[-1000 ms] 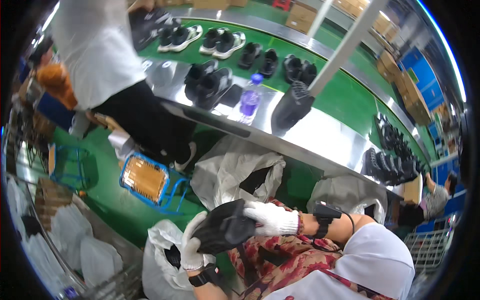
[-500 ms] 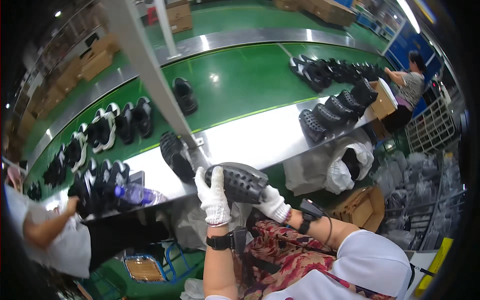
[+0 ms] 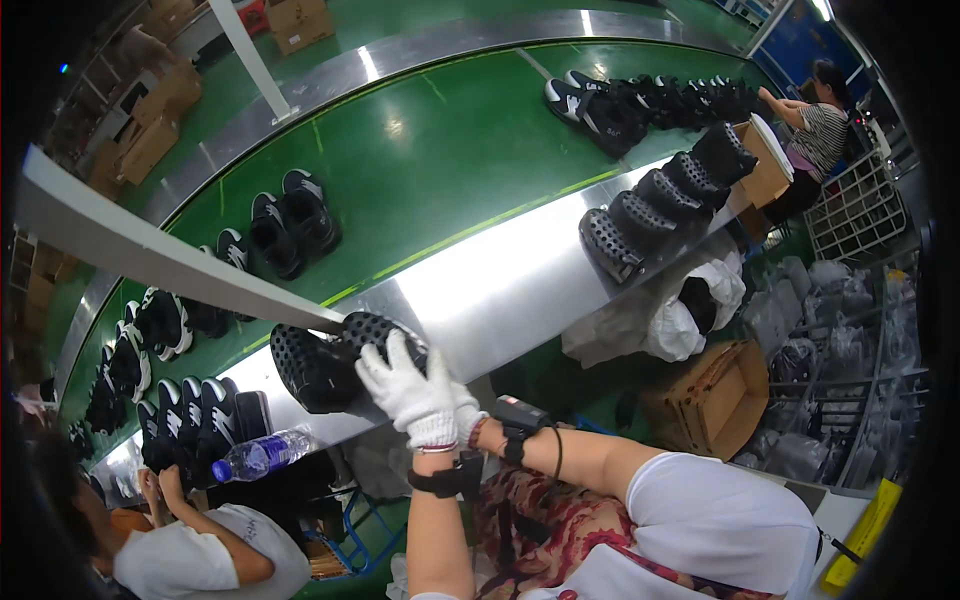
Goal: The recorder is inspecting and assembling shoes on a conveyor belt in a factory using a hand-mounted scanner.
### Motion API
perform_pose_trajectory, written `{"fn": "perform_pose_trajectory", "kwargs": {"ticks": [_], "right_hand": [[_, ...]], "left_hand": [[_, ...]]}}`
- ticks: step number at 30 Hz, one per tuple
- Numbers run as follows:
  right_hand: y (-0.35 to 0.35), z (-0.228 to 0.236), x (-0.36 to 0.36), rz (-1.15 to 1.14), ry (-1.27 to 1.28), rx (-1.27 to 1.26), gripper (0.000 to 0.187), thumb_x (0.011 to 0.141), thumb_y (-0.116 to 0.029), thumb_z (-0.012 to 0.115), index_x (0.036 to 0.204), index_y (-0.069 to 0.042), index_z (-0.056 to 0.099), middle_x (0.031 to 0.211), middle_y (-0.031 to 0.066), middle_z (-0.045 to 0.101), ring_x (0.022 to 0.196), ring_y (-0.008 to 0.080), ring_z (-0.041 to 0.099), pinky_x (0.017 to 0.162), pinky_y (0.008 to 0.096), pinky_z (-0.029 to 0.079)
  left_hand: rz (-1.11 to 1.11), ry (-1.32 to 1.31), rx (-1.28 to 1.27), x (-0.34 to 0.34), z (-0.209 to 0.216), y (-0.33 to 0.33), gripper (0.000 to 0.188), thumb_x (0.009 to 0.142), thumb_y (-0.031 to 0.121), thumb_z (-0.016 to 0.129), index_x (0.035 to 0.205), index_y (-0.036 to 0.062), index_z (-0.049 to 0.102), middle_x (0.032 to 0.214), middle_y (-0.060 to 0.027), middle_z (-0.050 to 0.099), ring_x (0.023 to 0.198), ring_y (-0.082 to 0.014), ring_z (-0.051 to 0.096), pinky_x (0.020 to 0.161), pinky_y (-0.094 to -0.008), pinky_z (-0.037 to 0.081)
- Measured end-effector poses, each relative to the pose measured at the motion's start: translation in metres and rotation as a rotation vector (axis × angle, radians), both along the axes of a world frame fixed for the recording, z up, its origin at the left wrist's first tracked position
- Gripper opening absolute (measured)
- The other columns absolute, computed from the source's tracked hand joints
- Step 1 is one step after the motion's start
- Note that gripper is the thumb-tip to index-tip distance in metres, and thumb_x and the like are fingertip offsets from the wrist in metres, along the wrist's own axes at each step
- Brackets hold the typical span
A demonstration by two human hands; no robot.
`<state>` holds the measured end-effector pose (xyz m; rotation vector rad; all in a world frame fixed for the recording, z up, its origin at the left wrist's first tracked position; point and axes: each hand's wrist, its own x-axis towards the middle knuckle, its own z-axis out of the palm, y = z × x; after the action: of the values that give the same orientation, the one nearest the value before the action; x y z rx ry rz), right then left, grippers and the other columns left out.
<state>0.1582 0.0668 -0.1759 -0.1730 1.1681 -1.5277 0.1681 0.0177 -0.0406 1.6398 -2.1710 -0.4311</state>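
A black shoe with a dotted, perforated surface is at the near side of the metal bench, under my gloved fingers. My left hand, in a white knit glove, grips its near end with fingers spread over it. My right hand, also gloved, is close behind the left; its fingers are mostly hidden. A second dotted black shoe stands directly to the left, against the first. Both are beside the foot of a slanting grey post.
Several dotted black shoes stand in a row on the bench at right. Black-and-white shoes line the green conveyor. A purple-wrapped bottle lies at left, near a co-worker. An open carton is at right.
My hands have brought the shoe left and down to the bench, beside the other dotted shoe. My right hand has moved behind the left. The view has shifted, and the co-worker at left has leaned in.
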Motion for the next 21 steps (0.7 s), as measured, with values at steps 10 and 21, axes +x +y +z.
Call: {"fn": "perform_pose_trajectory", "kwargs": {"ticks": [10, 21], "right_hand": [[0.027, 0.14, -0.043, 0.896, 1.091, 0.252, 0.032, 0.093, -0.032, 0.056, 0.103, -0.002, 0.063, 0.101, 0.0255, 0.07, 0.099, 0.0419, 0.067, 0.084, 0.0497, 0.054], [0.186, 0.168, -0.25, 0.28, 1.763, 0.223, 0.025, 0.09, -0.029, 0.064, 0.105, -0.011, 0.069, 0.103, 0.0167, 0.068, 0.096, 0.0368, 0.066, 0.087, 0.0465, 0.054]], "left_hand": [[-0.1, -0.103, 0.026, 0.039, -0.013, -0.011, 0.067, 0.077, 0.029, 0.079, 0.137, 0.0115, 0.055, 0.15, -0.0227, 0.04, 0.141, -0.0475, 0.032, 0.112, -0.0579, 0.033], [-0.552, 0.37, -0.384, 0.021, 0.042, 0.093, 0.03, 0.08, 0.004, 0.07, 0.108, -0.0032, 0.064, 0.104, -0.0209, 0.065, 0.1, -0.0412, 0.061, 0.093, -0.05, 0.049]]}}
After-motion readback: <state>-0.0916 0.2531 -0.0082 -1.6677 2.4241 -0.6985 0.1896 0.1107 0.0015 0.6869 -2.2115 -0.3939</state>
